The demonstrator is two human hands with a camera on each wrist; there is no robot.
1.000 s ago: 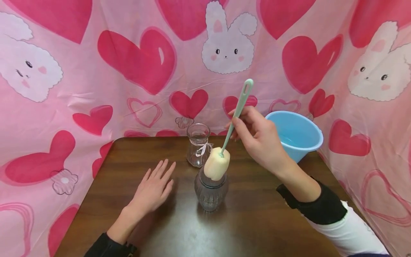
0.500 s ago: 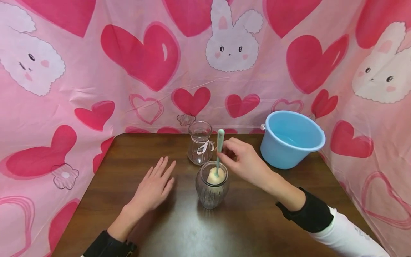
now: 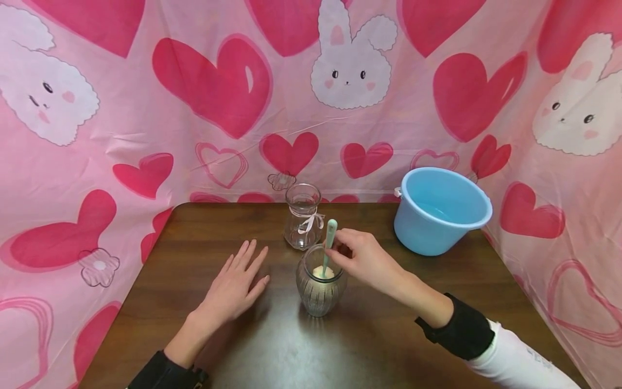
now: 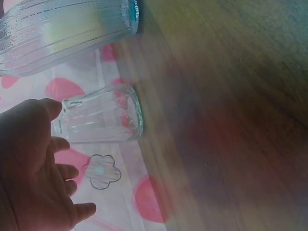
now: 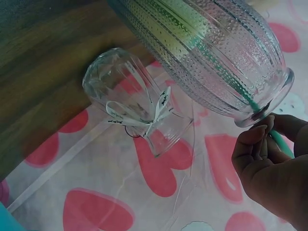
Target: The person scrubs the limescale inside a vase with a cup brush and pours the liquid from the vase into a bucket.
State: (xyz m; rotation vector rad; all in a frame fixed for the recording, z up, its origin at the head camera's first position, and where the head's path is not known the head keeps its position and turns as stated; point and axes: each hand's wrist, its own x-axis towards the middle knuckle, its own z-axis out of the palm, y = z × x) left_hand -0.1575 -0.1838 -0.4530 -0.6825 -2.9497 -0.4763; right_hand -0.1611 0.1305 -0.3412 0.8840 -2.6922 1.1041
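A ribbed glass jar (image 3: pixel 318 298) stands upright on the table. Its wide mouth takes in a sponge bottle brush (image 3: pixel 331 235) with a pale green handle. The cream sponge head (image 5: pixel 185 24) shows through the jar's wall in the right wrist view. My right hand (image 3: pixel 368 260) pinches the handle close to the jar's rim, between thumb and fingers. To the left of the jar, my left hand (image 3: pixel 232 289) is stretched out palm down with straight, slightly spread fingers, apart from the glass. In the left wrist view that hand (image 4: pixel 33 168) holds nothing.
Behind the jar stands a second, clear glass vase (image 3: pixel 302 219) with a white ribbon bow. At the back right is a light blue bucket (image 3: pixel 432 232). The brown wooden table (image 3: pixel 218 221) ends at a pink curtain (image 3: pixel 204 167) with hearts and rabbits.
The sponge head was above the jar's rim and is now down inside it. My right hand has lowered with the handle. My left hand has barely moved.
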